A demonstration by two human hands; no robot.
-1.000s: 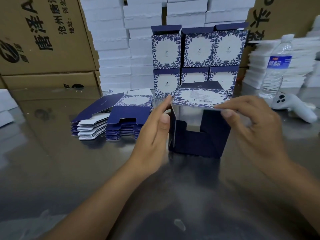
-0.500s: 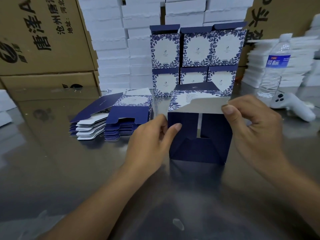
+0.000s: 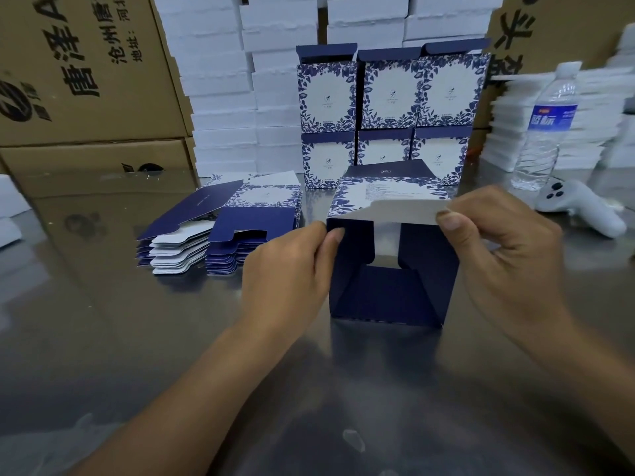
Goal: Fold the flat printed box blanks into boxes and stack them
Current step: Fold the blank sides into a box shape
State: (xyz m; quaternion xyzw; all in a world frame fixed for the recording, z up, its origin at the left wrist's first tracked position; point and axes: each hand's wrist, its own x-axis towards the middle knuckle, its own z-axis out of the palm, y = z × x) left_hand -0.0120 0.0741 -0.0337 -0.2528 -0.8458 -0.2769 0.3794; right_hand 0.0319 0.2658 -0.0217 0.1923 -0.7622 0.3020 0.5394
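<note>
On the steel surface (image 3: 103, 338), my left hand (image 3: 285, 269) pinches the half-folded box (image 3: 388, 297) by its left edge while my right hand (image 3: 498, 255) grips its white flap (image 3: 405, 211). Finished boxes (image 3: 388, 94) stand stacked two high behind it.

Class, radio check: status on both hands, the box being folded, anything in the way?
Left hand pinches box at left edge; right hand pinches white flap. Box half folded, near end open. Flat blanks lie left, apart from it.
</note>
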